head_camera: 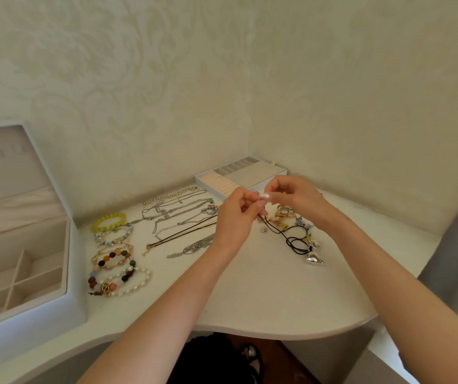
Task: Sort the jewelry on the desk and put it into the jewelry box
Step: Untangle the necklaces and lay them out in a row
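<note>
1. One view only: a wide-angle camera worn on the person's head, looking forward and down over the desk point(250, 286)
2. It sits close: both forearms run in from the bottom edge, left hand point(233, 217) and right hand point(294, 195) meeting near mid-frame
3. The jewelry box point(42, 311) is cut by the left edge; the wall point(166, 79) fills the upper half; straight lines bow toward the edges

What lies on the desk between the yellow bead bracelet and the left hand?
Several chain necklaces, laid out side by side, fill that stretch, as the head view shows.
</note>
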Demonstrator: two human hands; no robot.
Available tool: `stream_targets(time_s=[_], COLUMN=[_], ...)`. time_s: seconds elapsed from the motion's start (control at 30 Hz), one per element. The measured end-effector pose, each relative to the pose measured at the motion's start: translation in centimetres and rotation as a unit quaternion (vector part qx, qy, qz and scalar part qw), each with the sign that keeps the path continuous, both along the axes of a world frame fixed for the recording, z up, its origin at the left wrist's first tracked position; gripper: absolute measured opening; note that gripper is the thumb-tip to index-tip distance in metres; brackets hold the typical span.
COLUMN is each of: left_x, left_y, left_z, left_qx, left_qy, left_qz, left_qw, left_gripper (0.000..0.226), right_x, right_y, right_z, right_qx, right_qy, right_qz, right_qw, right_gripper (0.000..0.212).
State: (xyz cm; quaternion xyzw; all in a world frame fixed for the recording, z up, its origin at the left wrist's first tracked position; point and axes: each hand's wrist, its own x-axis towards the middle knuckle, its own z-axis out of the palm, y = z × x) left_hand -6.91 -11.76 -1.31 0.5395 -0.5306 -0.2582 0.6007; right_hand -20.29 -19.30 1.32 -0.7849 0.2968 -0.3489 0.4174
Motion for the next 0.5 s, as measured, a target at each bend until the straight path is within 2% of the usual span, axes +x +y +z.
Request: stream_targets(time_s=[0.03, 0.07, 0.17, 0.23, 0.3, 0.33, 0.43, 0.5], left_x=[0.1, 0.0, -0.1, -0.1, 0.2, 0.4, 1.2, 1.5], left_y=[0.1, 0.3, 0.7, 0.9, 1.1, 1.3, 1.4, 1.6], left_z=[0.2, 0.5, 1.2, 1.5, 1.6, 1.5, 0.8, 0.3], left_qx=[-0.006, -0.014, -0.039, -0.057, -0.065, -0.062, -0.020, 0.015], left_qy=[0.020, 0.037, 0.076, 0.086, 0.091, 0.087, 0.055, 0.033], left_qz=[-0.012, -0.021, -0.024, -0.011, 0.019, 0.039, 0.085, 0.090], left_qw=[1.000, 0.999, 0.996, 0.995, 0.994, 0.994, 0.995, 0.995], left_gripper=[0.006, 0.006, 0.005, 0.005, 0.007, 0.008, 0.013, 0.013], right_x=[-0.2, -0.4, -0.7, -0.6, -0.8, -1.1, -2.0, -2.3], right_y=[0.1, 0.1, 0.2, 0.4, 0.6, 0.5, 0.0, -0.2], right_z=[0.0, 0.0, -0.6, -1.0, -0.9, -0.8, -0.5, -0.3], right_qx=[0.011, 0.028, 0.085, 0.085, 0.077, 0.075, 0.075, 0.084], right_qy=[-0.004, 0.004, 0.073, 0.091, 0.064, 0.049, 0.006, -0.025], right_qz=[0.015, 0.039, 0.119, 0.125, 0.089, 0.071, 0.055, 0.057], right_qw=[1.000, 0.999, 0.987, 0.984, 0.991, 0.993, 0.996, 0.995], right_gripper=[0.002, 0.007, 0.032, 0.027, 0.006, 0.005, 0.035, 0.040])
